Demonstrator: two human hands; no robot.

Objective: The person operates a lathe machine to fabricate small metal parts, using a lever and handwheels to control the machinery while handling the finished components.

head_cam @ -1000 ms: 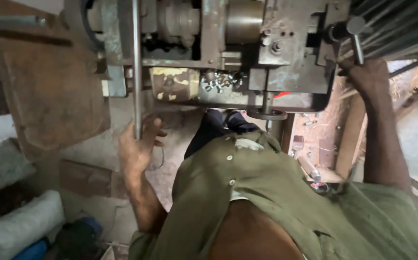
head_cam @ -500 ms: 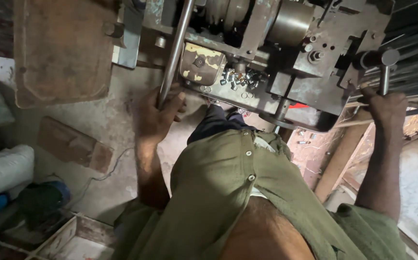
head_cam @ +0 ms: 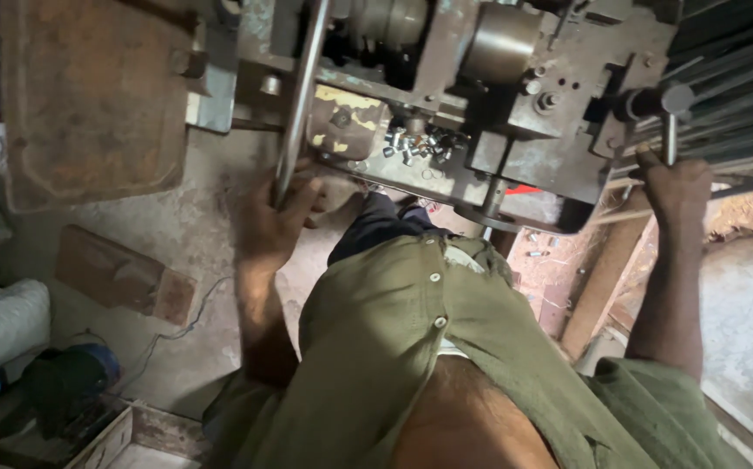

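The left hand (head_cam: 276, 221) is wrapped around the lower end of a long metal lever (head_cam: 301, 95), which rises toward twelve o'clock across the grimy machine (head_cam: 515, 104). At three o'clock the right hand (head_cam: 676, 187) closes its fingers on a thin steel handle (head_cam: 670, 139) below a dark knob (head_cam: 654, 102). Small shiny metal pieces (head_cam: 411, 143) lie heaped on the machine's ledge between the two hands. A rusty plate (head_cam: 94, 95) sits at ten o'clock, a brick (head_cam: 120, 276) at eight
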